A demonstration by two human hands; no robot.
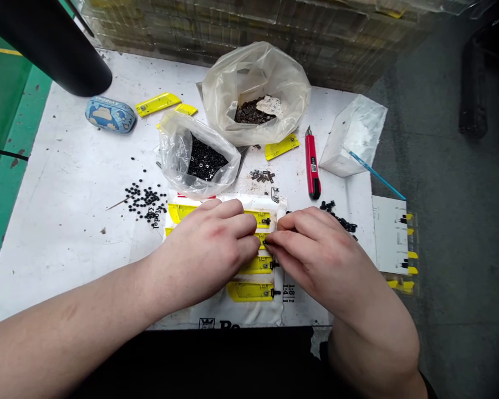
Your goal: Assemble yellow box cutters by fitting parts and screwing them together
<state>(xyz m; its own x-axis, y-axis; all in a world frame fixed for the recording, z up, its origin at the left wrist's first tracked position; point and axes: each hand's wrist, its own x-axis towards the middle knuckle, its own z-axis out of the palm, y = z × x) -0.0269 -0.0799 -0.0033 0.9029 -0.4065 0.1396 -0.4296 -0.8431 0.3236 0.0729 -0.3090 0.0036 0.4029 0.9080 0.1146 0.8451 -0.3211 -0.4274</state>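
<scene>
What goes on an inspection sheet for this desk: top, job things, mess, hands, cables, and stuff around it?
Surface: white tabletop, dark specks on it.
Job's things: four yellow parts on a white packet.
Clutter: red cutter, blue case, loose black bits.
Hands: left hand and right hand meet over the yellow parts; grip hidden.
Cables: thin dark line at left, maybe a cable.
Surroundings: plastic-wrapped stack behind.

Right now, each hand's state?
Left hand: curled over yellow pieces; grip hidden, can't tell.
Right hand: fingers at one piece's end; can't tell what's held.

Yellow parts (249, 292) and bagged components (205, 159) show a workshop.
</scene>
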